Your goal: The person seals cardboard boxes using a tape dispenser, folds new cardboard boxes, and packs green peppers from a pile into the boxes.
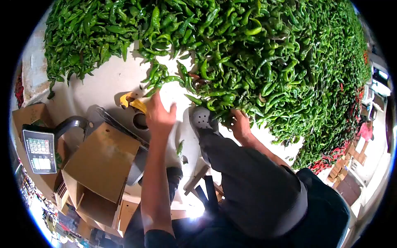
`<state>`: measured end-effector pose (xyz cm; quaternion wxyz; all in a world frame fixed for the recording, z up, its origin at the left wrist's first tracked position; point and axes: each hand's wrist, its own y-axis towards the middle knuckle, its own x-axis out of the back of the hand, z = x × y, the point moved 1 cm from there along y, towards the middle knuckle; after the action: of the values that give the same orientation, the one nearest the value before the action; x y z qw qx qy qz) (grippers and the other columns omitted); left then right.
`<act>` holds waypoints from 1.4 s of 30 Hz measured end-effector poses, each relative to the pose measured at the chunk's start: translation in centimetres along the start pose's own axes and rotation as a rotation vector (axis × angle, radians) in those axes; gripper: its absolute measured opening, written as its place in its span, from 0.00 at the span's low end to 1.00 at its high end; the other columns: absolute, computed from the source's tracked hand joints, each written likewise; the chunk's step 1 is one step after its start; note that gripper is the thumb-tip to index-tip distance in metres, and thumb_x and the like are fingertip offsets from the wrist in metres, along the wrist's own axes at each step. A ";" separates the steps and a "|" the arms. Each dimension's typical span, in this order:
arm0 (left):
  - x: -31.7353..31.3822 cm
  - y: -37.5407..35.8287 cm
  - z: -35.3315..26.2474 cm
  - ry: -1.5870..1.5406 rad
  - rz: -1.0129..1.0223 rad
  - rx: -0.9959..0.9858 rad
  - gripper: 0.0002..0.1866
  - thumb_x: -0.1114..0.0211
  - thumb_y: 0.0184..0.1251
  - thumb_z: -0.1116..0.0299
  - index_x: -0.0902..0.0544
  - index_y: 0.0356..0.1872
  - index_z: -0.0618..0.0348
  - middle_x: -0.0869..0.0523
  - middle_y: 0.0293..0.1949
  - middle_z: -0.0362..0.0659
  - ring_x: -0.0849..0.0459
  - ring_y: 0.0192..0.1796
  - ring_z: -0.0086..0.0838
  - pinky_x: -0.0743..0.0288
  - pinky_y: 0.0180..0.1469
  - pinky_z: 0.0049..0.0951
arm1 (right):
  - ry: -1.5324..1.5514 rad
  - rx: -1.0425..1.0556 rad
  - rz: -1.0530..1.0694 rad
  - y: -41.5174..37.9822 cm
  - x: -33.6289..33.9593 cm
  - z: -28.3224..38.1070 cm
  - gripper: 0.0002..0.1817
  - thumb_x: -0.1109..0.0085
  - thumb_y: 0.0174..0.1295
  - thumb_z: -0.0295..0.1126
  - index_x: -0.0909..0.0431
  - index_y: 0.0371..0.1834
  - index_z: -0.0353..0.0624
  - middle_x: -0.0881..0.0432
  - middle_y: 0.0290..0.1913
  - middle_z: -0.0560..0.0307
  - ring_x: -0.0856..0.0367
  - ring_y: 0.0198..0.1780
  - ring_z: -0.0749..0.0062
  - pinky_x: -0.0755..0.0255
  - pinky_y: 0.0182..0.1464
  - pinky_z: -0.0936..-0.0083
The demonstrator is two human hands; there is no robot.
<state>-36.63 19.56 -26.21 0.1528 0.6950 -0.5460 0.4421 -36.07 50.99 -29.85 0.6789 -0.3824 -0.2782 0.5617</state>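
A big heap of green chili peppers (264, 58) spreads over the pale floor in front of me. My left hand (160, 115) is at the near edge of the heap, by a few loose peppers (158, 73). Its thumb stands apart from the fingers, and the fingertips are partly blurred. Farther right, my right hand (240, 125) reaches into the heap's edge with curled fingers, closed around green pepper that is mostly hidden. Between the hands rests my grey clog (202, 119). A yellow tape dispenser (133, 101) with a tape roll lies just left of my left hand.
An opened cardboard box (101, 155) stands at the left, beside a scale display (40, 151) on a black arm. One stray pepper (180, 148) lies on the floor near my feet. Red peppers (331, 158) show along the heap's right edge, with stacked cartons (340, 170) beyond.
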 end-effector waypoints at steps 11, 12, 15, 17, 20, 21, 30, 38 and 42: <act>-0.5 12.8 -2.3 0.064 0.463 0.294 0.39 0.34 0.63 0.40 0.31 0.71 0.48 0.16 0.59 0.54 0.17 0.61 0.46 0.28 0.67 0.44 | 0.385 -0.376 -0.017 2.1 -4.9 4.3 0.21 0.39 0.69 0.47 0.20 0.55 0.43 0.14 0.52 0.52 0.17 0.53 0.58 0.23 0.58 0.57; -1.6 12.0 -2.2 0.057 0.490 0.286 0.34 0.33 0.64 0.45 0.28 0.68 0.47 0.15 0.57 0.51 0.16 0.59 0.44 0.27 0.65 0.42 | 0.274 -0.352 -0.042 1.9 -5.1 4.2 0.21 0.39 0.68 0.46 0.20 0.55 0.43 0.15 0.51 0.53 0.17 0.52 0.59 0.23 0.56 0.59; -3.8 8.7 -1.0 -0.112 0.317 0.102 0.27 0.31 0.64 0.52 0.22 0.60 0.55 0.13 0.51 0.51 0.15 0.53 0.42 0.23 0.56 0.39 | 0.070 -0.278 -0.039 2.2 -5.2 4.1 0.21 0.37 0.65 0.45 0.20 0.53 0.43 0.16 0.49 0.54 0.20 0.50 0.63 0.23 0.51 0.63; -4.8 6.0 -1.1 -0.363 0.401 0.334 0.30 0.31 0.62 0.49 0.22 0.60 0.56 0.15 0.55 0.58 0.17 0.58 0.49 0.25 0.60 0.44 | 0.107 -0.238 0.061 3.4 -4.8 3.3 0.21 0.34 0.63 0.44 0.20 0.53 0.42 0.16 0.48 0.55 0.22 0.49 0.65 0.24 0.48 0.66; -9.3 1.8 0.2 -0.580 0.294 0.280 0.31 0.32 0.62 0.47 0.24 0.60 0.58 0.15 0.56 0.57 0.18 0.58 0.52 0.27 0.62 0.42 | 0.043 -0.146 0.148 3.6 -5.0 3.5 0.26 0.30 0.61 0.42 0.24 0.58 0.39 0.18 0.52 0.53 0.20 0.52 0.64 0.22 0.52 0.67; -9.8 0.9 -0.8 -0.607 0.216 0.260 0.30 0.32 0.63 0.47 0.24 0.60 0.56 0.15 0.54 0.57 0.17 0.57 0.53 0.27 0.61 0.43 | 0.006 -0.095 0.171 3.4 -5.5 3.9 0.28 0.29 0.61 0.42 0.25 0.59 0.39 0.18 0.53 0.52 0.20 0.53 0.64 0.21 0.53 0.67; -7.8 -0.9 -8.8 -0.577 -0.040 -0.067 0.26 0.32 0.64 0.63 0.24 0.63 0.55 0.19 0.54 0.58 0.19 0.54 0.55 0.25 0.57 0.48 | 0.093 -0.080 0.270 3.5 -7.3 4.5 0.28 0.34 0.68 0.46 0.30 0.65 0.45 0.19 0.58 0.54 0.18 0.52 0.65 0.19 0.50 0.68; -9.0 -3.8 -12.1 -0.551 0.116 -0.118 0.32 0.33 0.58 0.67 0.27 0.67 0.58 0.20 0.55 0.59 0.19 0.54 0.54 0.24 0.58 0.44 | 0.000 -0.120 0.325 1.4 -2.7 7.5 0.21 0.40 0.72 0.40 0.24 0.60 0.38 0.17 0.53 0.55 0.18 0.52 0.69 0.23 0.56 0.69; -5.9 -6.1 -13.1 -0.723 0.038 -0.283 0.32 0.33 0.58 0.71 0.27 0.67 0.60 0.20 0.55 0.60 0.21 0.55 0.56 0.28 0.60 0.47 | 0.013 -0.015 0.250 -3.9 -3.5 9.8 0.21 0.42 0.68 0.31 0.27 0.64 0.39 0.18 0.54 0.55 0.19 0.52 0.70 0.24 0.57 0.70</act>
<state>-37.11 34.55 -21.85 0.0368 0.7678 -0.6331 0.0915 -42.57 49.28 -21.07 0.6026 -0.4228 -0.2281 0.6372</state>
